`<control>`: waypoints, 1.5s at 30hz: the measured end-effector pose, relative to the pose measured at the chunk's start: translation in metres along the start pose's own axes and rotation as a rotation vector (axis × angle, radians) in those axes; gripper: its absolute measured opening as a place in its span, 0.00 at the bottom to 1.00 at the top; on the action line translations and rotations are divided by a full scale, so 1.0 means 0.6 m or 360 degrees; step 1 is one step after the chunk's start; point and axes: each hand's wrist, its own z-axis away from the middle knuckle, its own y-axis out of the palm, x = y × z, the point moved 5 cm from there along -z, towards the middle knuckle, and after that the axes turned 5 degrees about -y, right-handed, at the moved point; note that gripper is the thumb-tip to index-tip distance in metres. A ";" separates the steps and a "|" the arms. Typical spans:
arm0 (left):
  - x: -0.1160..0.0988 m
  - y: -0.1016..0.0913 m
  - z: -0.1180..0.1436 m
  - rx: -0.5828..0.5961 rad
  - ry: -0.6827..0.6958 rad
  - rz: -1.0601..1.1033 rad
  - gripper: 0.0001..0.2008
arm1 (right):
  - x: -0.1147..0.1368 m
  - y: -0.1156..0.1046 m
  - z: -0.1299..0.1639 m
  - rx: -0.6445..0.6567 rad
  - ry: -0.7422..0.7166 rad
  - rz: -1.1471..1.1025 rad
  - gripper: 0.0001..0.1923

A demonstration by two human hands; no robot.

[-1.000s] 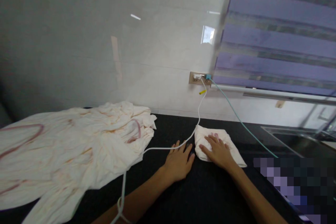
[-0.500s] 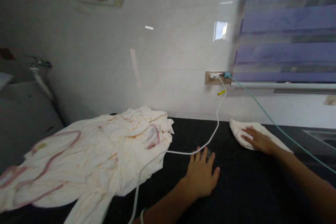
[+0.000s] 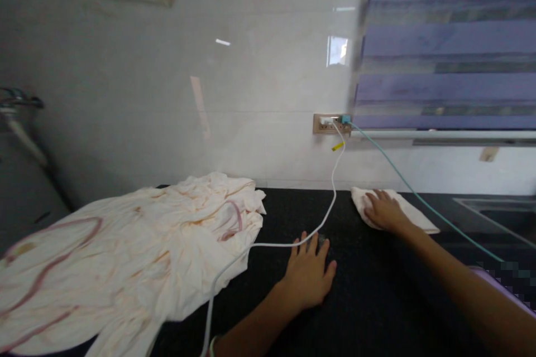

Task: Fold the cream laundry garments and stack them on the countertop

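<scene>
My right hand (image 3: 383, 210) lies flat, palm down, on a small folded cream cloth (image 3: 419, 216) at the back of the black counter (image 3: 368, 301), close to the wall. My left hand (image 3: 309, 272) rests flat on the bare counter, fingers spread, with its fingertips touching a white cable (image 3: 276, 245). A large crumpled cream garment with pink trim (image 3: 125, 251) is spread over the left part of the counter, about a hand's width from my left hand.
The white cable and a teal cable (image 3: 422, 201) run from a wall socket (image 3: 330, 123) above the counter. A sink (image 3: 502, 217) is at the far right. A striped blind (image 3: 448, 50) covers the window. A tap (image 3: 19, 103) shows at the left edge.
My right hand has slid the folded cloth away from my left hand, back towards the wall. My left hand has stayed flat on the counter by the white cable.
</scene>
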 end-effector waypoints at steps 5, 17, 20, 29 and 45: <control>-0.002 -0.007 -0.005 -0.0022 -0.0009 0.0033 0.31 | 0.132 0.001 0.040 -0.0088 -0.0015 -0.0547 0.18; 0.010 -0.015 -0.034 0.0176 -0.0141 0.0644 0.13 | 0.241 0.000 0.116 0.0498 -0.0309 -0.0795 0.15; 0.010 -0.014 -0.033 0.0091 -0.0059 0.0594 0.12 | 0.236 -0.001 0.116 0.0511 -0.0377 -0.0843 0.14; 0.006 -0.016 -0.034 -0.0017 0.0034 0.0438 0.10 | 0.239 0.011 0.123 0.0479 -0.0375 -0.0728 0.12; 0.004 -0.014 -0.037 -0.0090 0.0162 0.0329 0.11 | 0.241 0.007 0.128 0.0481 -0.0381 -0.0823 0.12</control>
